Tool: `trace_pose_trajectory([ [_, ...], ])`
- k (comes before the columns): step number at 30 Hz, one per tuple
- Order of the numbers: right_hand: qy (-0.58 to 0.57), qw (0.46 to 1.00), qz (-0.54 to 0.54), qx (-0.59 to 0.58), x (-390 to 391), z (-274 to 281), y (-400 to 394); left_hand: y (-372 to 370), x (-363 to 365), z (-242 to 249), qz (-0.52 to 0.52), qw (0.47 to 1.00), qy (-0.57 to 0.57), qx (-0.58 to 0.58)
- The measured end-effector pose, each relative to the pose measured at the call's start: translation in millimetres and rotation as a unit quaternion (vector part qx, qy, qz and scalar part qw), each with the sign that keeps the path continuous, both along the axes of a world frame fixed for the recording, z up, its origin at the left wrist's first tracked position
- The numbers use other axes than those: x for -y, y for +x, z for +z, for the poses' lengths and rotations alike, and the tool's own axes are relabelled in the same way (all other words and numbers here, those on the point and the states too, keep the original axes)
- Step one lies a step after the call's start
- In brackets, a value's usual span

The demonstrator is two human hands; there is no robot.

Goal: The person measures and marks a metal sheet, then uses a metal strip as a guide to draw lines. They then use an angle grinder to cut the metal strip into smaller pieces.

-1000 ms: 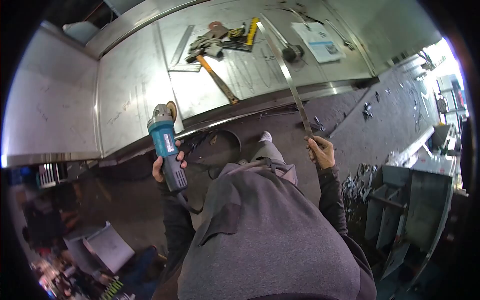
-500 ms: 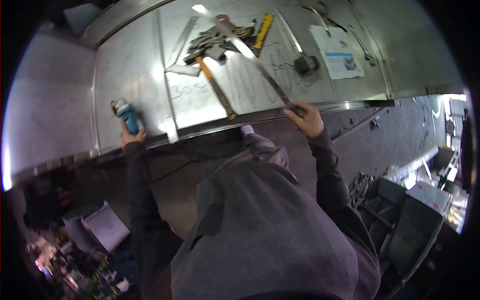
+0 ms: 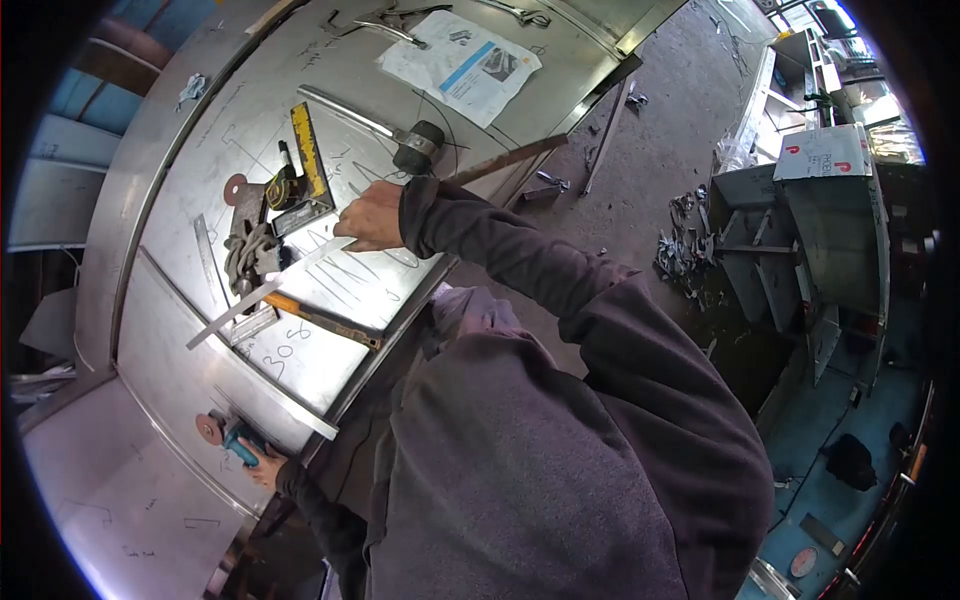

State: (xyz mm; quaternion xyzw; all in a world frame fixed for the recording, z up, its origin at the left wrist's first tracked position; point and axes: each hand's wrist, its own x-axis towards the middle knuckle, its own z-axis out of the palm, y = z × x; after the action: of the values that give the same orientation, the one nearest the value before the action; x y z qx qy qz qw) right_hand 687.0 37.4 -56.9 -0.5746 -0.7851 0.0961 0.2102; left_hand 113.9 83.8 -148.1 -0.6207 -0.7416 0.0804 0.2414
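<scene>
My left hand (image 3: 265,468) is closed round the teal body of an angle grinder (image 3: 238,443), which lies on the metal bench with its brown disc to the far side. My right hand (image 3: 370,218) grips a long flat metal bar (image 3: 265,290) slanting across the bench. A rusty brown length in line with it shows beyond my right sleeve, which hides the part between. Under and beside the bar are a hammer (image 3: 325,322) with an orange handle, grey gloves (image 3: 250,255), a tape measure (image 3: 283,190) and a yellow-edged square (image 3: 310,150).
A black-headed mallet (image 3: 418,148) and a printed sheet (image 3: 460,65) lie farther along the metal bench (image 3: 215,375). Pliers-like tools (image 3: 515,12) are at the far edge. Metal scraps (image 3: 685,235) and a grey metal frame (image 3: 760,240) stand on the floor at right.
My view has turned to the right. My right hand has gone from near the bar's end to farther along it, and the bar lies at another slant. My left hand stays on the grinder.
</scene>
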Motion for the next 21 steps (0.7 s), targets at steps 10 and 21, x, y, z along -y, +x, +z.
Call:
trace_pose_trajectory([
  [10,-0.024,0.998,-0.018,0.064,17.0,33.9,-61.4,-2.1,0.9,-3.3,-0.007,0.997,0.017,0.081],
  [21,-0.015,0.989,-0.147,0.023,99.1,81.4,-174.9,45.7,60.0,33.6,-0.321,0.781,0.098,0.527],
])
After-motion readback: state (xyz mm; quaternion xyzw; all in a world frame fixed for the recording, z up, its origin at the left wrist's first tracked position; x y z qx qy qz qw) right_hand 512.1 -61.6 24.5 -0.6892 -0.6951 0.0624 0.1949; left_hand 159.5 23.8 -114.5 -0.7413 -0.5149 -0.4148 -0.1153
